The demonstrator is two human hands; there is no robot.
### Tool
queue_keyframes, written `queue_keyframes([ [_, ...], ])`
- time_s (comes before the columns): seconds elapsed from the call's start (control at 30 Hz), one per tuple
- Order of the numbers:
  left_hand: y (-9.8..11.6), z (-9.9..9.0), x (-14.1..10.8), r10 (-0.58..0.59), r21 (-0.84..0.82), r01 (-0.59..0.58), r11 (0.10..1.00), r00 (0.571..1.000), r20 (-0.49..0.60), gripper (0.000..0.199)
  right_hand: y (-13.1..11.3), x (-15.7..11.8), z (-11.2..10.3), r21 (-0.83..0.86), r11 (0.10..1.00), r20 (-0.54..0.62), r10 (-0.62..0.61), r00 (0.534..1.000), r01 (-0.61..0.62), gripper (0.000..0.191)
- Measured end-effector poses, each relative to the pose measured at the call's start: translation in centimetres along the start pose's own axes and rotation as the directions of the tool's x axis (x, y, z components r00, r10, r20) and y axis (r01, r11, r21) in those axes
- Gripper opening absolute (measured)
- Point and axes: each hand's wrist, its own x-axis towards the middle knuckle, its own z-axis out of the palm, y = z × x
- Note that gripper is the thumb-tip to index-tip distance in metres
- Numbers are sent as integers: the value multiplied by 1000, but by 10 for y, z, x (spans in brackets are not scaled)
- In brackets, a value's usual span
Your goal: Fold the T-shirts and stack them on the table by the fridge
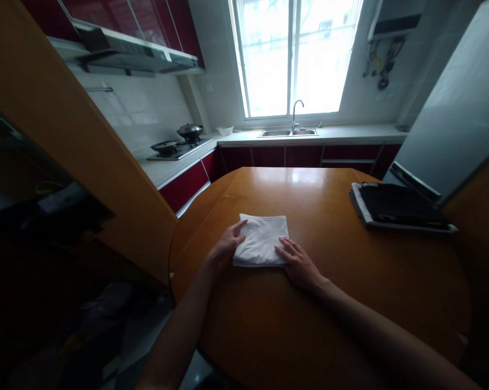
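A white piece of folded fabric lies flat on the wooden table, in a neat, roughly square shape with slight wrinkles. What kind of garment or cloth it is cannot be told. At its left edge rests my left hand, with index finger and thumb spread apart on the fabric and the other fingers partly hidden. My right hand touches the lower right edge, its fingers stretched out and lying over the fabric.
A stack of dark and white folded clothes sits at the table's right side, near the fridge. Beyond the table are a sink with a tap, and a stove holding a wok and a pan. A wooden panel stands left.
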Motion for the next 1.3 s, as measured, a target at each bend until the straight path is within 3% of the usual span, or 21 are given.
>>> queue_keyframes([
  [0.37,-4,-4,-4,13,64,-12,998,1000,-17,68,3,-1,1,1,997,22,-72,997,72,59],
  [0.5,-7,-9,-5,92,203,-83,976,995,-35,57,1,-1,-3,-15,998,56,-62,996,63,57],
  [0.7,13,-1,-9,233,593,-76,802,953,-193,42,0,-1,-4,-27,998,83,-53,995,56,56],
  [0.8,27,19,-5,295,670,-183,720,954,-56,42,-1,-1,-5,-30,998,84,-51,995,53,56],
  [0.87,30,33,-1,261,698,-205,686,965,27,46,-2,0,-7,-31,998,83,-46,995,49,55],
  [0.97,22,45,4,153,752,-125,648,988,32,53,-4,0,-8,-30,999,79,-29,996,32,55],
  [1.1,5,45,4,57,770,-55,636,998,25,58,-4,-1,-6,-15,1000,81,-7,997,8,61],
  [1.3,-3,45,5,48,795,-49,605,999,26,59,7,-8,-18,29,1000,103,1,995,-4,63],
])
